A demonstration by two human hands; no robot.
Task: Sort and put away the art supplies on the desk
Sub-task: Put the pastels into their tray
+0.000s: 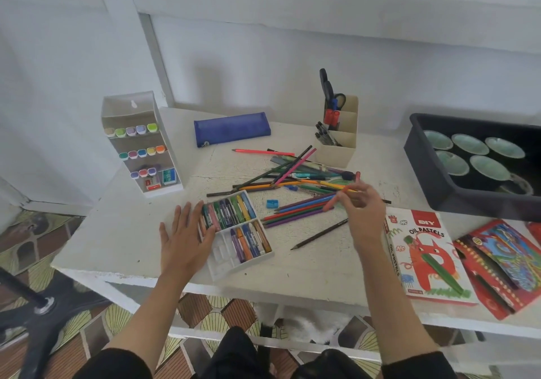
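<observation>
Just below the middle of the frame, the left hand (187,232) lies flat on the white desk (117,238), fingers straight and spread. Its fingertips touch the left edge of the open pastel tray (222,267), which is filled with coloured oil pastels (231,210) except for its near-left slots. Right of centre, the right hand (363,212) pinches a pinkish-orange stick (332,203) between thumb and fingers, over a loose row of coloured pencils (295,212) beside the tray. A bigger tangle of pencils (292,174) lies just above that row. A small blue sharpener (272,203) sits between tray and row, and a black pencil (319,234) lies at a slant below the row.

At lower right lie the oil pastels box (424,253) and a red pencil box (497,264). A blue pencil case (231,128) rests at upper centre, a marker rack (140,144) stands at left, and a beige organiser (339,141) holds scissors (329,89). A dark bin (433,171) with pale cups fills the right edge.
</observation>
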